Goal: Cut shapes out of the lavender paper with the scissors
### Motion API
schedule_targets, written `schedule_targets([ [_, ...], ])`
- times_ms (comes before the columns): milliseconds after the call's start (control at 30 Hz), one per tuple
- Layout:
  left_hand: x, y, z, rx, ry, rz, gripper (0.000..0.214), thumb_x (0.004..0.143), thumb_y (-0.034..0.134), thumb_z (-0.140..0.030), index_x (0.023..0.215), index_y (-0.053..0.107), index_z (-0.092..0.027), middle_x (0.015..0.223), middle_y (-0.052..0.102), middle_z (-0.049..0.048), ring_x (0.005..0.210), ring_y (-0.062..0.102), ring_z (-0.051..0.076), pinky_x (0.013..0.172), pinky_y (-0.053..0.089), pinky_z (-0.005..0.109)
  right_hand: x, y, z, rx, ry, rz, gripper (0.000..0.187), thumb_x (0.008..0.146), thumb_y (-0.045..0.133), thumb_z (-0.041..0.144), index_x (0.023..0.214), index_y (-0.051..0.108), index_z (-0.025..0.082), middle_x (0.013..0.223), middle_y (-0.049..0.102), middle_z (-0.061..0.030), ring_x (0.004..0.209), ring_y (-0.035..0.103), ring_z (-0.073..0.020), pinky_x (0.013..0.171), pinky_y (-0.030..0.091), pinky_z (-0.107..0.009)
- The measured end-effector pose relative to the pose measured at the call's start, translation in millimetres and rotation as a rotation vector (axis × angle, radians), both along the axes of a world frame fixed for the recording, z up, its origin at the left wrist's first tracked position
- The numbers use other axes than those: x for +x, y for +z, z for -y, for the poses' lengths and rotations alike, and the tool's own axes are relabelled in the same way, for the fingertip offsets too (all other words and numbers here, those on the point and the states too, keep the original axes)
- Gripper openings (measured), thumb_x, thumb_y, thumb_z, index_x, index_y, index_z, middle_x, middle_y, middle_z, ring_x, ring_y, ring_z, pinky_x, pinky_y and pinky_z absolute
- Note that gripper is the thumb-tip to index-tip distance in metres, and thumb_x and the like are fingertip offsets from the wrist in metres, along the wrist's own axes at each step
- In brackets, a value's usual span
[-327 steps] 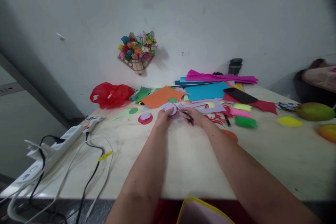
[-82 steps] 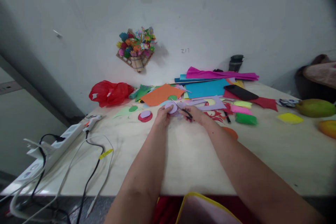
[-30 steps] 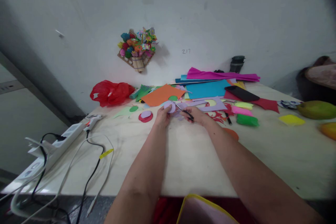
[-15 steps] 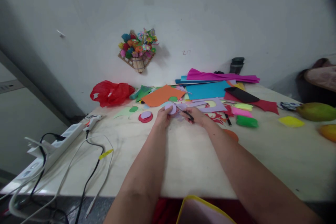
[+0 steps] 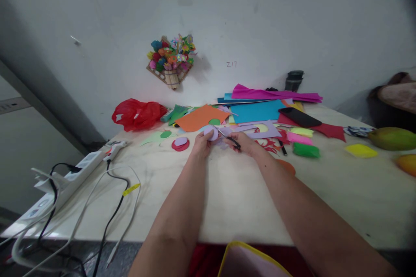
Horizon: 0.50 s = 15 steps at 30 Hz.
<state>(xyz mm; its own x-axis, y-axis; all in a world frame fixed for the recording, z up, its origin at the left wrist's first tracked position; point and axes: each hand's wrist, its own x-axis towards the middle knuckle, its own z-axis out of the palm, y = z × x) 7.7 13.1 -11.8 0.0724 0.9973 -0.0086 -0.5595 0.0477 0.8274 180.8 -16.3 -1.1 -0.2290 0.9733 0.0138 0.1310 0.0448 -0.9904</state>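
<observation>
My left hand pinches a rounded piece of light purple paper above the middle of the table. In my right hand is a pair of scissors with dark handles, its blades pointing left toward the purple paper's right edge. Whether the blades touch the paper is too small to tell. Purple scraps lie beneath my hands. Left of my left hand, a small purple paper circle rests on red circles. A green circle lies just beyond the blades, by an orange sheet.
A red plastic bag sits back left. Front left, a power strip trails cables over the edge. Blue sheets, a phone, a cut purple sheet, clay packets and a mango lie right.
Almost nothing differs. Both hands keep the same place and grip on the paper and scissors; the whole view has shifted very slightly.
</observation>
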Motion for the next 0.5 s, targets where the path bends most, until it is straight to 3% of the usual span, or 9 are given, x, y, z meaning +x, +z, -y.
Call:
schedule_targets([
  [300,1.2,2.6,1.9,0.014,-0.006,-0.006,0.010,0.076,0.076,-0.006,0.085,0.071,-0.007,0.079,0.076,0.0110,0.067,0.073,0.019,0.076,0.064,0.034,-0.2,0.5,0.9,-0.042,0.002,-0.009,0.031,0.073,0.075,0.042,0.067,0.054,0.020,0.045,0.051,0.0054,0.035,0.040,-0.0067,0.034,0.027,-0.019],
  [500,1.1,-0.3,1.1,0.029,-0.023,-0.011,0.013,0.074,0.079,-0.007,0.085,0.072,-0.007,0.081,0.077,0.0132,0.077,0.076,0.024,0.078,0.064,0.035,0.1,0.3,0.5,-0.037,0.003,-0.009,0.031,0.073,0.075,0.044,0.069,0.057,0.019,0.045,0.052,0.0050,0.034,0.041,-0.0070,0.034,0.027,-0.020],
])
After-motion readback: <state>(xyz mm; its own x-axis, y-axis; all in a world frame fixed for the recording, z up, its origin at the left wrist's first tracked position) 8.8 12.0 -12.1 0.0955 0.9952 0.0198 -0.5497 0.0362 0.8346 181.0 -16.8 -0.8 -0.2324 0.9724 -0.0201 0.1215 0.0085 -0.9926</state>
